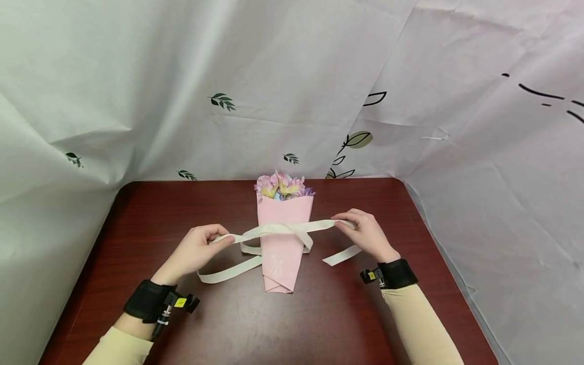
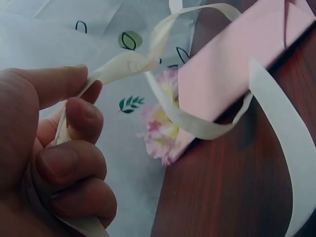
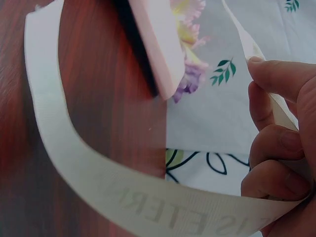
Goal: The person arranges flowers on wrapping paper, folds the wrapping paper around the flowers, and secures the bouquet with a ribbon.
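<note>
A bouquet of pink and purple flowers [image 1: 285, 186] lies on the table in pink wrapping paper [image 1: 279, 263]. Across its front runs a cream ribbon [image 1: 274, 229], crossed over itself above the paper. My left hand [image 1: 198, 248] pinches one length of ribbon on the left; my right hand [image 1: 365, 232] pinches the other on the right. Between them the ribbon stretches nearly straight. Loose tails trail below each hand. In the left wrist view the curled fingers [image 2: 74, 160] hold the ribbon against the thumb. Faint lettering marks the right tail [image 3: 173, 212] in the right wrist view.
A dark red wooden table [image 1: 219, 324] with rounded far corners bears the bouquet. Behind it and at both sides hangs a white cloth [image 1: 283, 76] printed with leaves. Each wrist wears a black band [image 1: 148, 300] with a small camera.
</note>
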Demonstrator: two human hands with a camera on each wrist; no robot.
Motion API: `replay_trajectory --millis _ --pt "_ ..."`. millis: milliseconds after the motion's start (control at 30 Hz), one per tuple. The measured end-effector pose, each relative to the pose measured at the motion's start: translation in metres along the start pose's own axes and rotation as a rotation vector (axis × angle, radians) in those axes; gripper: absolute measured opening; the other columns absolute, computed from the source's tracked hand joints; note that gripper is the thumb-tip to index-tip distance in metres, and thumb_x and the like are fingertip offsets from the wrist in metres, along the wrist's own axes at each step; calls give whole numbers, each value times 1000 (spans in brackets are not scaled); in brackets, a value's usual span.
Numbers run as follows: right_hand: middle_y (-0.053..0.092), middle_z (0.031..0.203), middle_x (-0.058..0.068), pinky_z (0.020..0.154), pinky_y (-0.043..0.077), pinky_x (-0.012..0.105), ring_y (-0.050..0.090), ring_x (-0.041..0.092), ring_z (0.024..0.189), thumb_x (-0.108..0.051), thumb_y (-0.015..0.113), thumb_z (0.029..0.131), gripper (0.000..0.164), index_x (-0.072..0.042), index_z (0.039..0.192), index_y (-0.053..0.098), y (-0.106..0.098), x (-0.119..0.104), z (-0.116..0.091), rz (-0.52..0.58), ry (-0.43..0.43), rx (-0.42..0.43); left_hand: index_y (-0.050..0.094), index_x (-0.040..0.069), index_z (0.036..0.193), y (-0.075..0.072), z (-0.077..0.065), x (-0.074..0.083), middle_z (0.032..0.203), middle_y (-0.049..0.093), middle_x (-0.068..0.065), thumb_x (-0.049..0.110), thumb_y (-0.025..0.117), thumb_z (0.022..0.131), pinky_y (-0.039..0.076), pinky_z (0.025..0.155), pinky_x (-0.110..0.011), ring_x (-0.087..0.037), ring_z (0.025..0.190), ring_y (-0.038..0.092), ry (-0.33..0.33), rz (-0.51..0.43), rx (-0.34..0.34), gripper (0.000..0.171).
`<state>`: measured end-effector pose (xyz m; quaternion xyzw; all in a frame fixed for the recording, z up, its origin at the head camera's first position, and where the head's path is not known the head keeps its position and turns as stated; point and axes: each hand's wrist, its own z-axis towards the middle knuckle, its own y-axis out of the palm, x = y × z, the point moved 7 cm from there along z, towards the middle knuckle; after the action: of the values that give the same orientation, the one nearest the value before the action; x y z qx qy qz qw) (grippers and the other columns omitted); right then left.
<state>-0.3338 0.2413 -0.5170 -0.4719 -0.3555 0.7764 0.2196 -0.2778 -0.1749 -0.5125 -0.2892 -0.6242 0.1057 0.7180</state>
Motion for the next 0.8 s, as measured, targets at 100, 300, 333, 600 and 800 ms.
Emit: replay_trajectory --millis 100,300,333,600,800 --pt "72 97 -14 70 46 32 62 10 84 -20 82 98 17 -24 114 84 0 5 -4 -12 13 -10 78 17 101 -2 -4 -6 63 44 5 29 78 101 32 51 -27 -9 54 38 -16 22 -13 12" --pt "72 98 -13 73 48 31 64 10 87 -18 82 98 19 -22 116 84 -3 13 -16 -2 31 -26 77 16 102 0 -12 -15 62 56 2 31 75 103 35 52 -28 -11 52 44 -43 19 -66 15" --pt "73 98 -14 74 49 31 65 9 88 -18 82 97 20 -22 117 84 -4 15 -18 -1 36 -26 77 15 102 1 -12 -17 62 57 2 32 75 103 35 52 -28 -11 52 43 -48 19 -74 16" --pt "74 102 -12 79 52 31 68 10 94 -16 82 97 23 -20 120 83 -13 31 -36 -22 91 -33 76 11 103 0 -21 -32 65 62 -10 35 71 106 29 49 -29 -9 49 35 -93 34 -125 25" --pt "76 113 -4 88 55 42 70 19 106 -22 81 98 26 -15 124 81 -16 45 -46 -22 145 -64 75 10 103 -4 -27 -43 65 62 -8 38 70 106 24 46 -27 -7 46 31 -119 44 -139 28"
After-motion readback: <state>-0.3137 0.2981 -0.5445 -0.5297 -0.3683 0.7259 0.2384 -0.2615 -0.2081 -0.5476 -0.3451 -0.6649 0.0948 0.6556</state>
